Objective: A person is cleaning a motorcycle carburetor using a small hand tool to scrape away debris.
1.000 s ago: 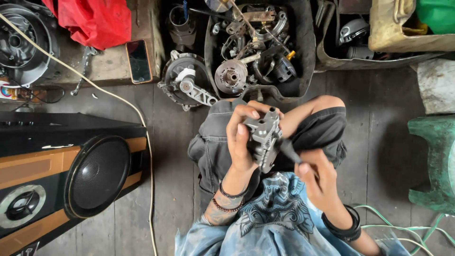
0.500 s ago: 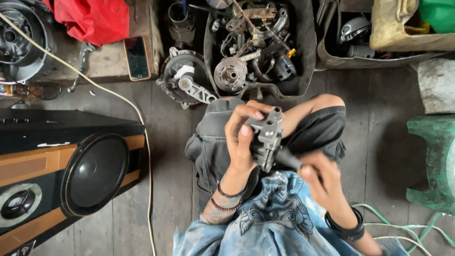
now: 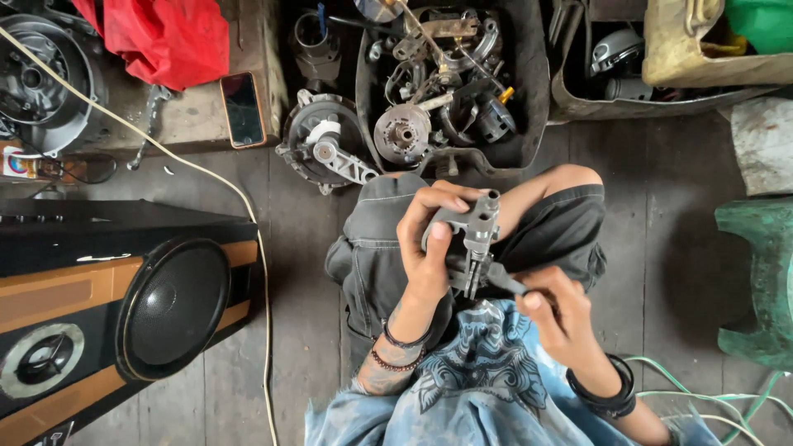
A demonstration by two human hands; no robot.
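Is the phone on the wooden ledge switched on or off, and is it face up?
It looks off: the phone lies flat, glass side up, its screen dark with only a faint reflection. Asleep or fully powered down cannot be told.

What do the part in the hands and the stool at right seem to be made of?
Grey part, held by the left hand: likely cast metal, dull matte grey with machined edges. Green stool: probably moulded plastic, scuffed and worn, though painted concrete is possible.

Two hands, the left hand (image 3: 429,248) and the right hand (image 3: 562,318), are seen with one grey metal part (image 3: 471,235). One speaker (image 3: 116,306), one phone (image 3: 244,107), one red cloth (image 3: 161,37), one black parts tray (image 3: 529,91) and one green stool (image 3: 760,281) are counted on the floor.
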